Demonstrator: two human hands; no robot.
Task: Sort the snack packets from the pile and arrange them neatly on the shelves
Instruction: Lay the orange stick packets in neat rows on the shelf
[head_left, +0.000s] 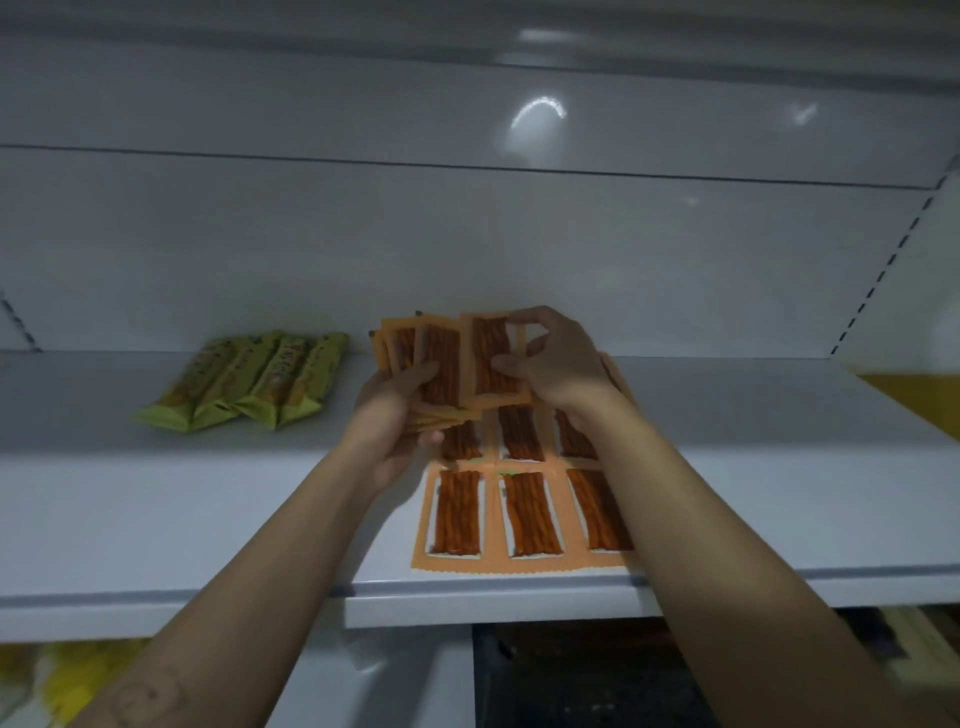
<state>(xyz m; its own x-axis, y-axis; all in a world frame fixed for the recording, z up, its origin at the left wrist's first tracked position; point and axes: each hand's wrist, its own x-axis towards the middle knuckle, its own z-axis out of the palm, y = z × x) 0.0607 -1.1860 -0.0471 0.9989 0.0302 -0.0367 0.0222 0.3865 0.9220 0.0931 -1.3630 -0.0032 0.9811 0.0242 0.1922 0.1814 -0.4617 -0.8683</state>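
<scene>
My left hand grips a fanned stack of orange snack packets above the white shelf. My right hand pinches one orange packet at the front of that fan, thumb on its face. Below my hands, several matching orange packets lie flat in rows on the shelf, their far ones partly hidden by my wrists. A row of green-yellow snack packets lies on the shelf to the left.
The shelf's white back panel rises behind the packets, with a slotted upright at the right. Yellow packaging shows on a lower level at bottom left. A dark crate sits below the shelf edge.
</scene>
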